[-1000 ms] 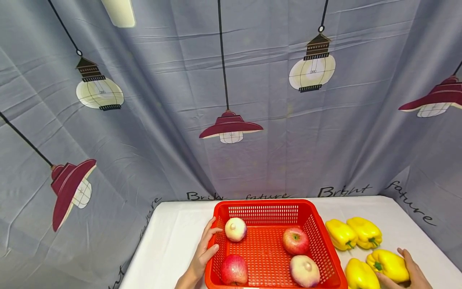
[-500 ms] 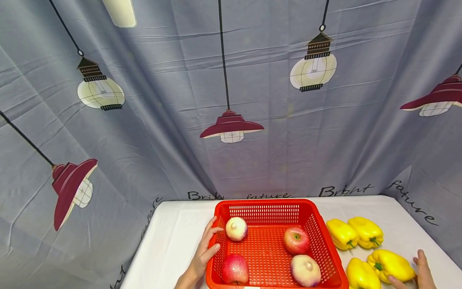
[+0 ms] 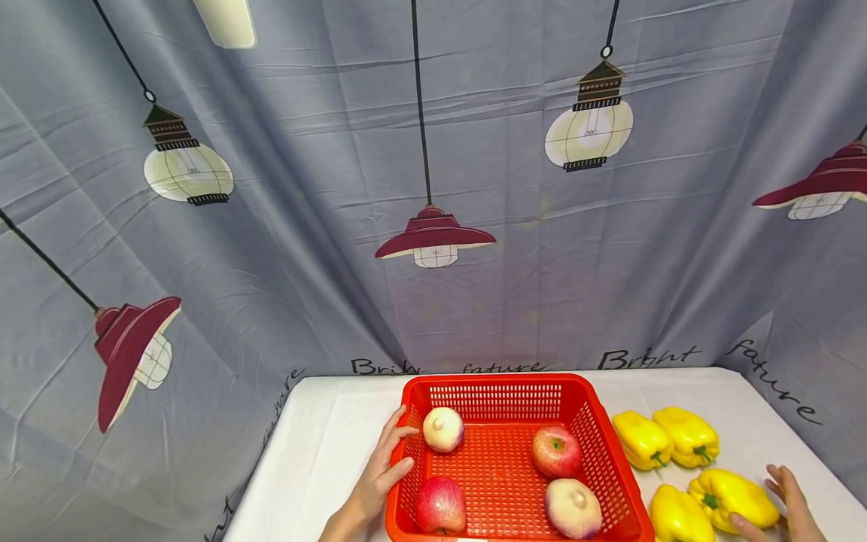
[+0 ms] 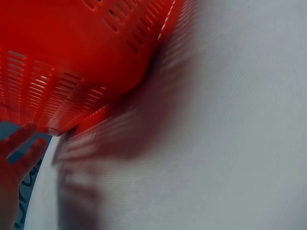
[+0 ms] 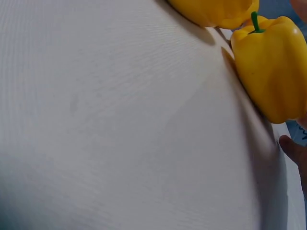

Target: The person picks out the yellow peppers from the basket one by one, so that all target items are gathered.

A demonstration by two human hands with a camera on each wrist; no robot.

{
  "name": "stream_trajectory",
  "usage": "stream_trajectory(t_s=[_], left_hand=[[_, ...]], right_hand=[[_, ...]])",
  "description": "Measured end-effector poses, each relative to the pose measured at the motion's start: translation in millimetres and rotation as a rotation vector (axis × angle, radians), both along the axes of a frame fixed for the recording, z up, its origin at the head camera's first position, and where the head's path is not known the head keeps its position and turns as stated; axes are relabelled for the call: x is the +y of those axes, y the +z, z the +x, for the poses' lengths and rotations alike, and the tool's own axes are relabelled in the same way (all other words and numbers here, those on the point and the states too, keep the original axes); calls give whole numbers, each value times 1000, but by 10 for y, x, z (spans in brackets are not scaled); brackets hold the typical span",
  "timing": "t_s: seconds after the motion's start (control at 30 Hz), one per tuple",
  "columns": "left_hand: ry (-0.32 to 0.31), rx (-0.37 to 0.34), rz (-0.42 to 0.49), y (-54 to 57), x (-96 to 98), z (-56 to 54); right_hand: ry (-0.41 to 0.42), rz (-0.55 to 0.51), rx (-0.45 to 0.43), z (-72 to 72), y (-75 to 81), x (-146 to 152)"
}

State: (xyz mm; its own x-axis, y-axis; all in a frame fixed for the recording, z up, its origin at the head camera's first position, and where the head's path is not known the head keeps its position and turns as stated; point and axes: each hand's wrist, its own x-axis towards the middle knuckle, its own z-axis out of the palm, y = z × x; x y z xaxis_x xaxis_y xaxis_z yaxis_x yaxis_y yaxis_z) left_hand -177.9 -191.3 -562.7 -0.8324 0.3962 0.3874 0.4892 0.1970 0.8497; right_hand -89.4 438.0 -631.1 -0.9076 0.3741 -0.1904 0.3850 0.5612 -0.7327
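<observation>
A red plastic basket (image 3: 504,388) stands on the table, holding two apples (image 3: 441,505) and two pale, purple-tinged round vegetables (image 3: 573,509) that look like onions or turnips. My left hand (image 3: 374,482) rests against the basket's left side, fingers stretched along the rim. In the left wrist view its fingers (image 4: 26,158) look straight. To the basket's right lies a yellow bell pepper (image 3: 734,499) on its side. My right hand (image 3: 789,512) is spread beside it, thumb near its front and fingers behind its right end. Whether they touch the pepper I cannot tell.
Several yellow peppers lie right of the basket: two farther back (image 3: 685,436) and another (image 3: 679,516) close by the basket's wall. A white cloth (image 3: 332,429) covers the table. A grey curtain (image 3: 474,316) printed with lamps hangs behind the table.
The yellow pepper near my right hand has shifted slightly right. My right hand moved right and spread off it, then came back a little. My left hand stays at the basket.
</observation>
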Motion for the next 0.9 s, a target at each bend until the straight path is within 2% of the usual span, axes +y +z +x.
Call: stream_trajectory(t_s=[0.17, 0.27, 0.43, 0.6, 0.77, 0.9], left_hand=[[-3, 71, -70, 65, -40, 3], [8, 102, -119, 103, -66, 11], [39, 131, -195, 175, -94, 20], [87, 134, -249, 271, -114, 5], [98, 144, -270, 393, -154, -54], [106, 176, -312, 499, -157, -118]], right_hand=[[19, 31, 5, 88, 420, -244], [77, 95, 34, 102, 600, -316], [168, 205, 71, 56, 763, -360], [191, 262, 145, 28, 918, -492], [262, 294, 148, -48, 1128, -646], [332, 352, 198, -149, 1293, -751]])
